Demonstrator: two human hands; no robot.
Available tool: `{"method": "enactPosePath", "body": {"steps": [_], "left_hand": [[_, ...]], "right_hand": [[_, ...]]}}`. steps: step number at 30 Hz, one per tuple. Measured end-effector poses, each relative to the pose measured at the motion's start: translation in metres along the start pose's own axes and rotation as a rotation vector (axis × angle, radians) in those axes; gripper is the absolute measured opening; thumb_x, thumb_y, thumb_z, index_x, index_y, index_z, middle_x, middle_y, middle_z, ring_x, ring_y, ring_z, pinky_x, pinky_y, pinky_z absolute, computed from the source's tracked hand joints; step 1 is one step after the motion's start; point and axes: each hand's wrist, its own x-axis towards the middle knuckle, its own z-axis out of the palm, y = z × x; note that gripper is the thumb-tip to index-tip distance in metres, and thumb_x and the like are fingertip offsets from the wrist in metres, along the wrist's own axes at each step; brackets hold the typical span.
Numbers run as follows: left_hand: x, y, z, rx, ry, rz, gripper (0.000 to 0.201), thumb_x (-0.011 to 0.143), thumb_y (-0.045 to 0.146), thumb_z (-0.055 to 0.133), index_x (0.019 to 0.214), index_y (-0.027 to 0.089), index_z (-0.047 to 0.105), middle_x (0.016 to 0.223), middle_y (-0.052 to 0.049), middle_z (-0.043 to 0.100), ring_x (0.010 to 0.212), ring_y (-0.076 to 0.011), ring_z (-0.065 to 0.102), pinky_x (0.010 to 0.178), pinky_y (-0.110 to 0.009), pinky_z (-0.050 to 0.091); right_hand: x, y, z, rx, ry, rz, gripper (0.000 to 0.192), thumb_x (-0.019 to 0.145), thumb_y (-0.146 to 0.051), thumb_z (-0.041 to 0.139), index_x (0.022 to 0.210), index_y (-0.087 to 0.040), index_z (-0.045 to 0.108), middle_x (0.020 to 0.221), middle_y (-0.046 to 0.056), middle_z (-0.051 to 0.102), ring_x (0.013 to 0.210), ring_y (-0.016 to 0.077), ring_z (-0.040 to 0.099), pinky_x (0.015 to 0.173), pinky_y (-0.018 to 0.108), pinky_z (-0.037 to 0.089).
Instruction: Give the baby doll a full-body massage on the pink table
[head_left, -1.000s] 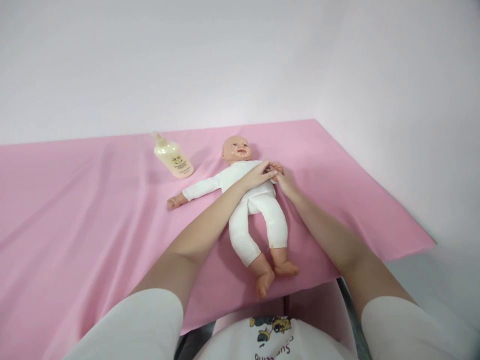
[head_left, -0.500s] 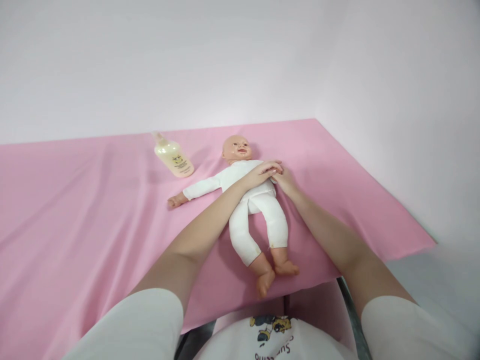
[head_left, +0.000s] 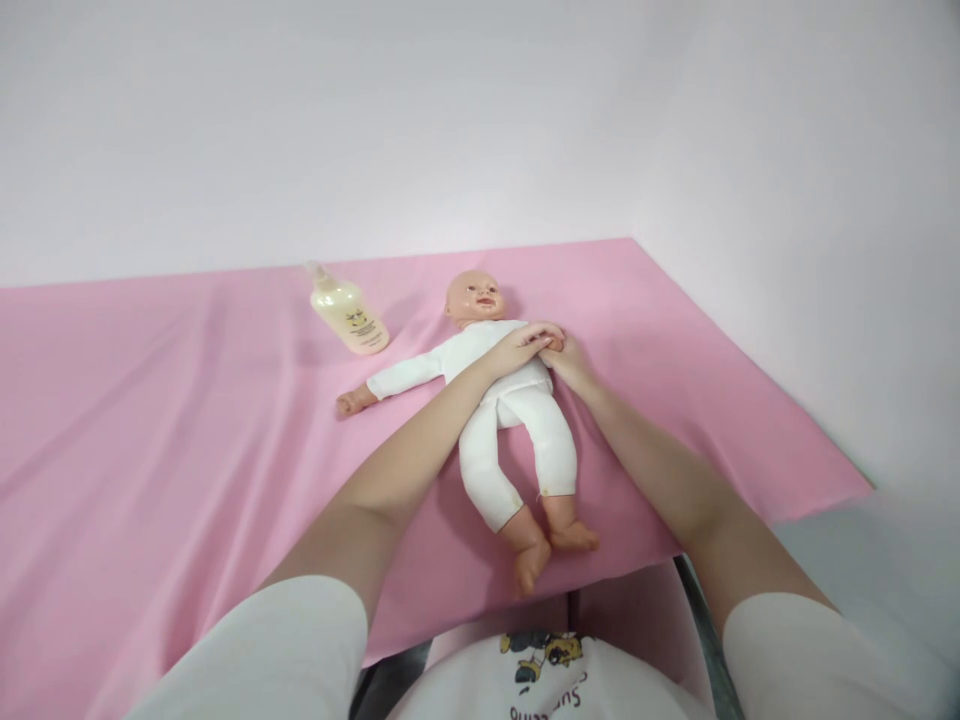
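Observation:
A baby doll point(head_left: 480, 350) in a white cloth body lies on its back, its head toward the far side and its bare feet toward me. Across its belly reaches my left hand point(head_left: 525, 345), fingers curled over the doll's small hand at its side. My right hand point(head_left: 570, 362) meets it there from the right, closed around the same doll hand. My fingers hide most of that doll hand and its forearm. The doll's other arm point(head_left: 405, 374) stretches out to the left, untouched.
A pump bottle point(head_left: 349, 312) of pale yellow liquid lies tilted in view left of the doll's head. The pink cloth point(head_left: 225, 420) covers the table, with folds on the left. White walls point(head_left: 375, 120) stand behind and to the right.
My left fingers have shifted very slightly over the doll's hand. The doll and the bottle stay where they were.

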Motion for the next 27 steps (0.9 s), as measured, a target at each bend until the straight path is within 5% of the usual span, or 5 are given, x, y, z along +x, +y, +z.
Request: {"method": "enactPosePath", "body": {"steps": [12, 27], "left_hand": [[0.0, -0.011, 0.0, 0.048, 0.063, -0.064, 0.044, 0.093, 0.049, 0.063, 0.121, 0.015, 0.068, 0.122, -0.013, 0.074, 0.115, -0.0256, 0.068, 0.105, -0.039, 0.049], [0.0, 0.001, -0.002, 0.03, 0.07, -0.044, 0.065, 0.093, 0.077, 0.049, 0.101, 0.016, 0.07, 0.101, -0.01, 0.076, 0.1, -0.024, 0.069, 0.099, -0.039, 0.051]], "right_hand": [[-0.002, -0.002, -0.001, 0.007, -0.029, -0.035, 0.024, 0.079, -0.039, 0.071, 0.096, -0.021, 0.073, 0.101, 0.005, 0.079, 0.1, 0.0216, 0.074, 0.088, 0.033, 0.058], [-0.004, 0.0, -0.002, -0.052, -0.083, -0.095, 0.028, 0.082, -0.05, 0.068, 0.086, -0.023, 0.071, 0.083, 0.0, 0.073, 0.086, 0.0207, 0.07, 0.079, 0.032, 0.056]]}}
